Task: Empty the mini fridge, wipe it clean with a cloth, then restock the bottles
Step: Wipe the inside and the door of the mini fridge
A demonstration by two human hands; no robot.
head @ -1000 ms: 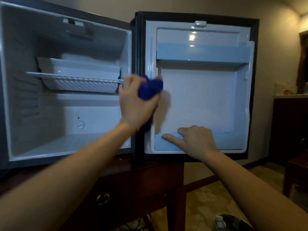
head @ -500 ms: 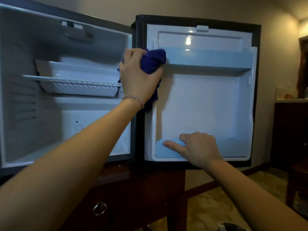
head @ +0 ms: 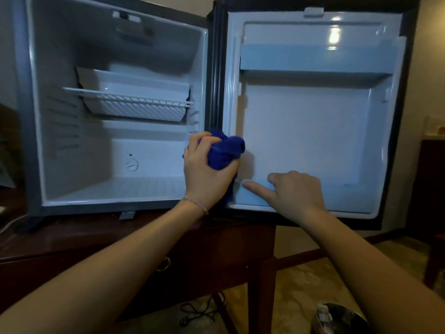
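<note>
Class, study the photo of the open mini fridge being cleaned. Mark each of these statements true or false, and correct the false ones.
1. The left hand grips a blue cloth. True.
2. Bottles stand on the wire shelf. False: the shelf holds a white tray and no bottles.
3. The right hand rests on the lower door shelf. True.
4. The fridge door is closed. False: it stands wide open.
5. The cloth is against the upper door shelf. False: it is low on the door's hinge side.
</note>
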